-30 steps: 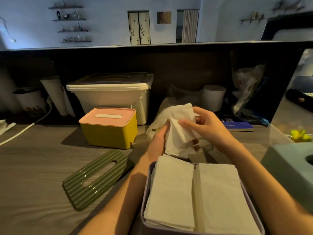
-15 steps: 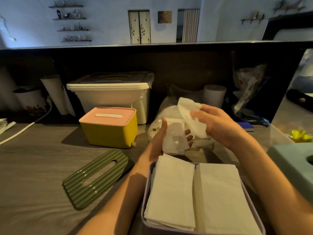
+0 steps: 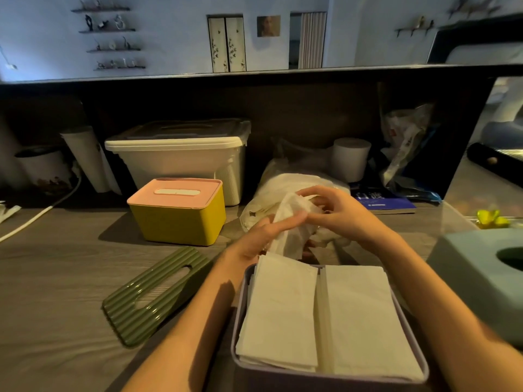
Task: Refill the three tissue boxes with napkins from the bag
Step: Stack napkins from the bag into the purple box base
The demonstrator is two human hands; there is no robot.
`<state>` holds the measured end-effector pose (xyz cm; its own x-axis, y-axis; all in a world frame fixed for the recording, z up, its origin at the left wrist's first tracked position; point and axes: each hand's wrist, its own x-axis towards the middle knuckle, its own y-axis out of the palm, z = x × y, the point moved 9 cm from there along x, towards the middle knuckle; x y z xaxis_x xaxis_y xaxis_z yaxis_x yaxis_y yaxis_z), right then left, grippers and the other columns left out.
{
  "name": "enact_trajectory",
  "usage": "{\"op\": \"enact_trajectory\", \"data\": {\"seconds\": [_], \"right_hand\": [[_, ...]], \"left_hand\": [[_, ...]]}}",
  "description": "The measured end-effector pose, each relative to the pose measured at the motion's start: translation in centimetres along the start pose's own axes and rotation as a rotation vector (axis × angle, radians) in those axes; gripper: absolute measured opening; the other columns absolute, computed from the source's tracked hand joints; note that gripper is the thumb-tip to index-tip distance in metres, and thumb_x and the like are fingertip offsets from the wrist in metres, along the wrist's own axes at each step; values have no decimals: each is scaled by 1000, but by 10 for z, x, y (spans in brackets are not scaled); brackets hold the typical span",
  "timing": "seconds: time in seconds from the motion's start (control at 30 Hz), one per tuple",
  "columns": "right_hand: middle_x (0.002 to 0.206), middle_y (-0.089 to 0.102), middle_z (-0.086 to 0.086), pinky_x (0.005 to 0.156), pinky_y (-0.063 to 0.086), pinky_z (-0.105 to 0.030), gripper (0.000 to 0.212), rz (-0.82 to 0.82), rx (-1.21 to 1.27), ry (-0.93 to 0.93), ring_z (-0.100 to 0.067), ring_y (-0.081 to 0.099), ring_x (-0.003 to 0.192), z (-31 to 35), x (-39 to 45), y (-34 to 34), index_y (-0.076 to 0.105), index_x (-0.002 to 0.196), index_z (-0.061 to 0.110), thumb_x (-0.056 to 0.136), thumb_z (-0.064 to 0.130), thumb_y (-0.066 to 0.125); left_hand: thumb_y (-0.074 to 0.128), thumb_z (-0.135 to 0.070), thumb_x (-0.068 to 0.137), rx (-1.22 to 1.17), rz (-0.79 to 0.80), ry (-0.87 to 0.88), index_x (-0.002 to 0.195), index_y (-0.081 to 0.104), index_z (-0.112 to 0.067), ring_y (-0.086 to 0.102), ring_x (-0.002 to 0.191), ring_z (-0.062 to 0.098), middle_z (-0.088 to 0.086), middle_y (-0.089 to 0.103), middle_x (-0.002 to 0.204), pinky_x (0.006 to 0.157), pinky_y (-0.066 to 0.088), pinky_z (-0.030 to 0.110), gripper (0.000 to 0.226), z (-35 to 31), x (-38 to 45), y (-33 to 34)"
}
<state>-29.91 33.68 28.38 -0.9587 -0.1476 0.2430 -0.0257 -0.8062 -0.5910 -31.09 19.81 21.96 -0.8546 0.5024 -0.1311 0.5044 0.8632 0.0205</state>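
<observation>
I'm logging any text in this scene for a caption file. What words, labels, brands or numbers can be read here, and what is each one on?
Blue book behind the hands: large white characters and a smaller line beneath, too blurred to read.
Crinkled plastic packet against the back wall: small red marks, too small to read.
Yellow tissue box, green lid, open box of napkins, white storage bin: no text visible.

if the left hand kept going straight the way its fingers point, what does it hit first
Probably the right hand: the left hand points up and right along the napkin both hold, with the bag just behind. Depth is unclear.
</observation>
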Motion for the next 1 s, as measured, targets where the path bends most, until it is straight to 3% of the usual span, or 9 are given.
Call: {"op": "enact_trajectory", "data": {"seconds": [0.1,0.17,0.33,0.43,0.5,0.63,0.77,0.9,1.0], "right_hand": [[113,70,8,77,56,-16,29,-79,108,-21,-5,67,103,-13,-11,-3,68,122,22,94,29,72],[114,70,8,80,57,-18,27,-109,147,-5,-6,67,105,-27,-19,0,67,122,21,95,28,70],[124,66,9,95,58,-32,38,-155,210,-30,-6,65,115,-44,-35,12,58,130,23,95,17,70],[140,54,12,98,53,-23,66,-136,129,-144,-2,60,118,-32,-39,23,44,147,26,90,4,71],[147,49,7,93,52,-19,77,-135,13,-214,-6,63,104,-24,-38,27,38,153,26,88,5,73],[146,50,0,105,44,-16,73,-146,-44,-290,-8,57,119,-16,-40,33,40,151,25,89,-4,66],[146,49,-4,103,31,-2,76,-190,-16,-258,19,42,125,-13,-37,35,39,153,22,88,-15,55],[139,47,-5,89,45,-9,79,-173,25,-270,1,55,108,-11,-35,36,42,151,21,83,-13,61],[140,43,-5,99,36,-3,78,-163,-25,-231,-8,49,120,-20,-31,41,42,150,24,83,-3,71]], "left_hand": [[81,-24,84,135,-163,154,128,58,-19,66,105,19,2,67,114,70,55,19,50,-8,2,-21],[80,-13,84,191,-245,243,120,60,-20,65,98,10,-5,67,106,66,52,11,42,-13,-1,-28],[81,-19,84,426,-273,272,126,61,-15,63,109,17,2,66,117,79,50,19,47,-5,8,-27],[74,-38,90,334,-326,261,118,60,-22,62,99,8,-5,65,109,72,49,18,35,-4,4,-21],[65,-46,93,235,-419,262,111,62,-23,57,92,2,-9,62,103,68,43,16,29,-4,1,-20],[65,-34,97,202,-525,345,102,62,-19,58,92,5,-7,62,98,72,45,20,16,-5,2,-20],[64,-36,94,57,-575,311,101,64,-17,61,95,15,-2,65,101,74,47,28,21,1,5,-24],[62,-43,95,37,-624,355,93,64,-15,64,94,20,4,68,98,80,51,35,29,-2,6,-23],[64,-39,97,52,-654,343,91,65,-16,65,97,24,4,69,97,88,55,45,24,-1,7,-24]]}}
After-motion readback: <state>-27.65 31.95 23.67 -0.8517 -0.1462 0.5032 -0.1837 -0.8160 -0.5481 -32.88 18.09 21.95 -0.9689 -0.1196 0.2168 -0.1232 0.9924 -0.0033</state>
